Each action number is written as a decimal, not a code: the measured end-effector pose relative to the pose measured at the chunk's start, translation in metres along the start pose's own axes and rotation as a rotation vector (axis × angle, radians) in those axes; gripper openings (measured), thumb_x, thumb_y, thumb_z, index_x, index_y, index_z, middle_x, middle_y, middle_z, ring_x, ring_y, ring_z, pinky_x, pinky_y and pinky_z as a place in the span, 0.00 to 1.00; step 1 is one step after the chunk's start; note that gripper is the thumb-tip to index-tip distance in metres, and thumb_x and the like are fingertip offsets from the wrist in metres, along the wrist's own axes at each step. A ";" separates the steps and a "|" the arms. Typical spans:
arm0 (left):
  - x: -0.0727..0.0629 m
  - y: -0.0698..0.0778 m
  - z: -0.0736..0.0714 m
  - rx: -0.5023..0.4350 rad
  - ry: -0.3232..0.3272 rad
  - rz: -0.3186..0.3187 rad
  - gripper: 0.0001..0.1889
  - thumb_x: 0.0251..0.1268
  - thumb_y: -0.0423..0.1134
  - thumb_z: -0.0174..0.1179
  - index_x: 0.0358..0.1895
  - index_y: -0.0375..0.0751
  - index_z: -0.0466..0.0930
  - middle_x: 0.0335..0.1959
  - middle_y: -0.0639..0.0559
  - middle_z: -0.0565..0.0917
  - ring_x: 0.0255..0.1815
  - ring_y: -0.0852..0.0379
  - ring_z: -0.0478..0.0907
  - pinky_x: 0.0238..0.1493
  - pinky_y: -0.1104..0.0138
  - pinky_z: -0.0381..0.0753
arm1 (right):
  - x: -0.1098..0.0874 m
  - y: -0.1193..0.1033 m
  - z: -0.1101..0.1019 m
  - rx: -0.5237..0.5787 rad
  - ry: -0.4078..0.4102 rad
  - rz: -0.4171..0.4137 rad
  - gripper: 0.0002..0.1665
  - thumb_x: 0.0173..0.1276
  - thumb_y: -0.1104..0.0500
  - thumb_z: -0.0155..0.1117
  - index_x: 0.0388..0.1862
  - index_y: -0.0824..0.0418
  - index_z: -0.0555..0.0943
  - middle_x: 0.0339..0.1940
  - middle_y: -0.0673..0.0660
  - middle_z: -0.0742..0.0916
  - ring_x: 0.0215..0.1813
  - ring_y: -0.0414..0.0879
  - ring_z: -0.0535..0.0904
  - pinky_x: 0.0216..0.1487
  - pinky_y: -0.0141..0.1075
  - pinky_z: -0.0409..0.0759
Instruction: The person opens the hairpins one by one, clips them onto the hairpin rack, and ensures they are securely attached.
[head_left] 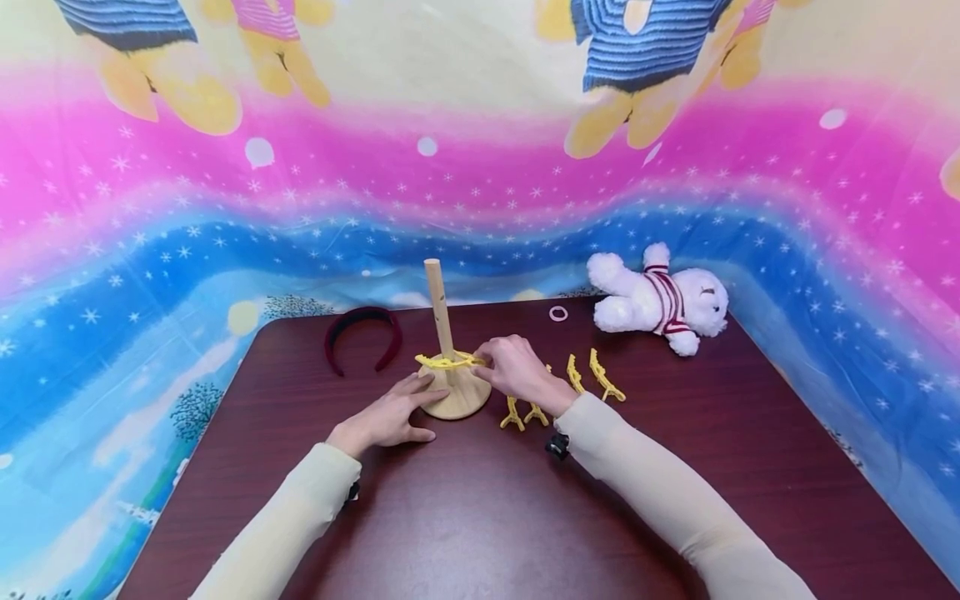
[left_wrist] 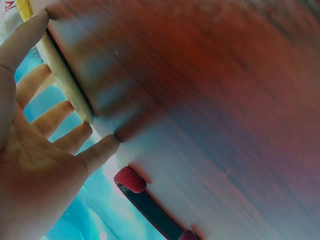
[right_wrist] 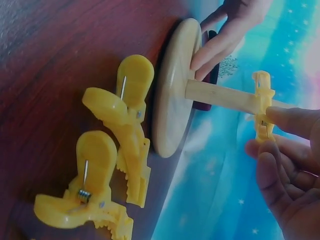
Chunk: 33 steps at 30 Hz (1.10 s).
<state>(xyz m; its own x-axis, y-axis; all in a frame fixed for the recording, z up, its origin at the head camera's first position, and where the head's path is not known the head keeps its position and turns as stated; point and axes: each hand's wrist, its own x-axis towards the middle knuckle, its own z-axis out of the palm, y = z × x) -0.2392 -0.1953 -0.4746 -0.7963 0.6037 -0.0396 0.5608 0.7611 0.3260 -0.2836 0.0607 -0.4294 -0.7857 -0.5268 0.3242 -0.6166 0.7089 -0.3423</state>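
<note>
My right hand (head_left: 517, 371) pinches a yellow alligator hair clip (right_wrist: 263, 107) by its handle end, between thumb and fingers. The clip lies crosswise against the upright post (head_left: 438, 300) of a wooden stand, above its round base (head_left: 459, 406). My left hand (head_left: 384, 415) rests on the near left part of that base with fingers spread and fairly straight. In the left wrist view the fingertips (left_wrist: 82, 132) reach along the base's rim. Several more yellow hair clips (right_wrist: 132, 145) lie to the right of the stand, partly hidden behind my right hand in the head view.
A dark red headband (head_left: 332, 337) lies left of the stand. Toward the back right are a small pale pink ring (head_left: 551, 314) and a white plush bear (head_left: 666, 300) in a striped top, lying on its side. A printed cloth (head_left: 480, 179) hangs behind the brown table (head_left: 465, 517).
</note>
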 end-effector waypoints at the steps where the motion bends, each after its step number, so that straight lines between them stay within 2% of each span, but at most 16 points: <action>1: 0.000 0.000 0.000 0.000 0.001 0.003 0.38 0.60 0.49 0.71 0.74 0.49 0.69 0.79 0.35 0.59 0.80 0.32 0.51 0.75 0.42 0.61 | 0.001 0.000 0.001 0.003 0.002 0.003 0.11 0.64 0.53 0.72 0.40 0.58 0.90 0.34 0.53 0.91 0.33 0.44 0.85 0.39 0.41 0.83; 9: 0.001 0.000 0.000 -0.011 0.002 0.013 0.38 0.59 0.49 0.71 0.74 0.48 0.69 0.79 0.34 0.58 0.79 0.30 0.52 0.75 0.42 0.61 | 0.003 -0.001 0.005 -0.009 0.017 0.052 0.12 0.63 0.53 0.73 0.41 0.58 0.90 0.37 0.53 0.92 0.35 0.45 0.86 0.40 0.42 0.83; 16: 0.000 0.002 -0.001 -0.009 0.001 -0.009 0.39 0.59 0.49 0.72 0.74 0.51 0.68 0.78 0.34 0.59 0.79 0.29 0.53 0.74 0.42 0.62 | 0.003 0.002 0.005 -0.023 0.032 0.049 0.11 0.61 0.53 0.74 0.39 0.58 0.90 0.37 0.53 0.91 0.35 0.45 0.85 0.40 0.43 0.83; 24: 0.000 0.001 0.000 -0.005 -0.001 -0.006 0.39 0.59 0.49 0.71 0.74 0.50 0.68 0.78 0.33 0.59 0.78 0.29 0.53 0.74 0.42 0.62 | 0.004 0.005 0.005 -0.021 0.015 0.067 0.16 0.61 0.51 0.74 0.44 0.59 0.89 0.38 0.54 0.91 0.36 0.45 0.86 0.42 0.41 0.84; 33: 0.000 0.001 -0.001 -0.011 -0.006 -0.006 0.39 0.59 0.49 0.71 0.74 0.50 0.68 0.78 0.33 0.58 0.79 0.28 0.52 0.75 0.41 0.61 | 0.003 0.008 0.002 0.028 -0.024 0.100 0.20 0.62 0.48 0.73 0.47 0.59 0.88 0.38 0.57 0.91 0.36 0.46 0.85 0.41 0.41 0.82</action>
<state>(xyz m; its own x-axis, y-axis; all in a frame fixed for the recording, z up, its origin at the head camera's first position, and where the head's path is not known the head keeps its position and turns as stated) -0.2391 -0.1948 -0.4730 -0.7980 0.6008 -0.0473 0.5536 0.7618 0.3365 -0.2907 0.0640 -0.4333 -0.8442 -0.4655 0.2659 -0.5359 0.7455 -0.3962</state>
